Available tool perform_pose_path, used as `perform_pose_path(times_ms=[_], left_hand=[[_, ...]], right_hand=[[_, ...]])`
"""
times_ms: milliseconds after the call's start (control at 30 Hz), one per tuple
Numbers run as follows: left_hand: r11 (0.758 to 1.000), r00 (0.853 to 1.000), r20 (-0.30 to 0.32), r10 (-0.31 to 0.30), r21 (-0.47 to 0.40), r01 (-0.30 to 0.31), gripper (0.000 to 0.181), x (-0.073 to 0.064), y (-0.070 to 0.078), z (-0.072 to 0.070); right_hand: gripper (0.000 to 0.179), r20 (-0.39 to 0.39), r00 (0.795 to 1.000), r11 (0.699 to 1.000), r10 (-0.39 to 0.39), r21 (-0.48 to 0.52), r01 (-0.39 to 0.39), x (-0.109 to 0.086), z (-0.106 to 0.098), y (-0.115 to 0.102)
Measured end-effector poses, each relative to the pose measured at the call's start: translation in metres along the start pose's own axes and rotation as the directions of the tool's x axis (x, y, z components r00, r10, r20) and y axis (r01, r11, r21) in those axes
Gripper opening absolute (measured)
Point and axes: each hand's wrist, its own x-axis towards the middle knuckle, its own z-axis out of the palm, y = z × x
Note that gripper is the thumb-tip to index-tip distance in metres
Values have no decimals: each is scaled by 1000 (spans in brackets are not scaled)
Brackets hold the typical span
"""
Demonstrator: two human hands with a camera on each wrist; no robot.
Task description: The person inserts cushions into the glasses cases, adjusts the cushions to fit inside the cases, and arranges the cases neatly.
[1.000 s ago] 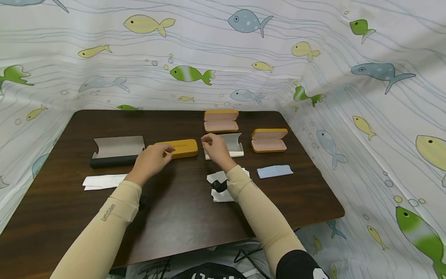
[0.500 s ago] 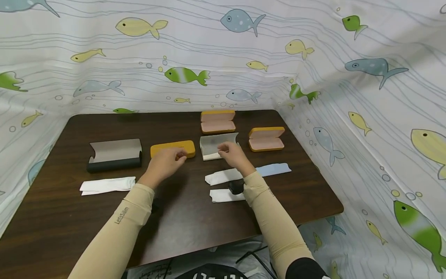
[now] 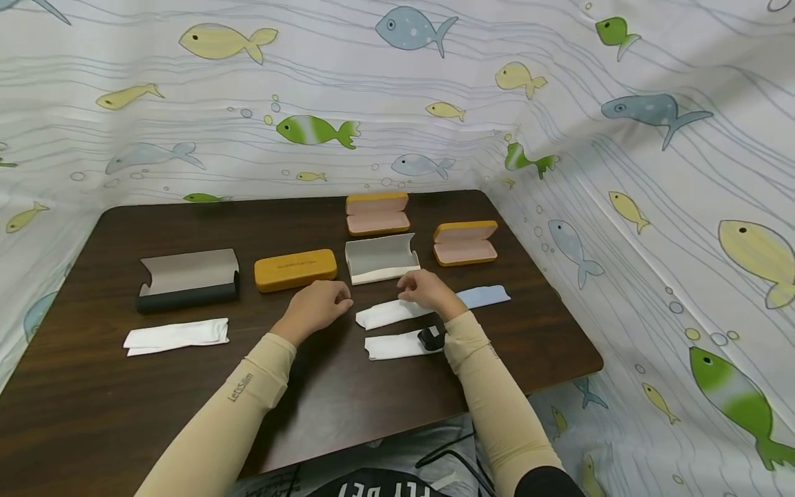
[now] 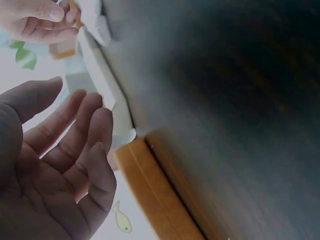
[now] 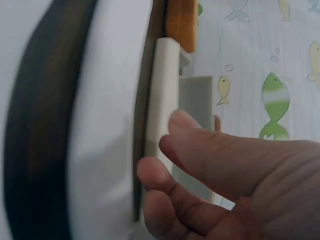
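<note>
My left hand (image 3: 318, 309) hovers in front of the closed yellow glasses case (image 3: 295, 270), fingers loosely bent and holding nothing. In the left wrist view its palm and fingers show with nothing between them, beside the yellow case (image 4: 155, 190). My right hand (image 3: 428, 290) is over the right end of a folded white cloth (image 3: 385, 315), just in front of the open white glasses case (image 3: 381, 258). The right wrist view shows the thumb and fingers apart, with the white case (image 5: 162, 95) behind them. Whether this hand touches the cloth cannot be told.
A second white cloth (image 3: 397, 346) lies nearer me, and a blue cloth (image 3: 484, 297) to the right. Two open yellow cases with pink lining (image 3: 377, 222) (image 3: 466, 252) stand behind. At left are an open dark case (image 3: 189, 273) and a folded white cloth (image 3: 177, 336).
My left hand has come off the closed yellow case and moved right and toward me. The right hand has moved from the white case to the right and down over the white cloth.
</note>
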Motion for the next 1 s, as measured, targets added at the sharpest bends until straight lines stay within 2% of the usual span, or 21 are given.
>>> perform_pose_path(times_ms=[100,233,333,500,667,833,1000], left_hand=[[1000,1000,3,9,19,-10,18,5,3,6],[998,999,28,20,51,-21,25,10,7,14],[997,999,50,15,70,-18,30,13,10,17],[995,995,104,7,98,-17,38,16,15,19],[996,991,134,-8,88,-4,42,19,19,19],[995,990,144,-5,103,-10,43,23,22,23],[992,986,167,-22,126,0,39,27,23,27]], right_hand=[[26,23,1000,1000,-1,-21,2,0,1,8],[24,-14,999,996,-30,-86,28,2,2,14],[24,-45,999,992,-22,-123,16,1,3,17],[33,-39,999,994,25,-106,-29,-2,3,23],[38,-10,999,995,32,-94,-33,-5,0,26],[36,1,1000,996,16,-92,-16,-8,-3,27],[28,-22,1000,990,16,-137,-18,-7,-3,31]])
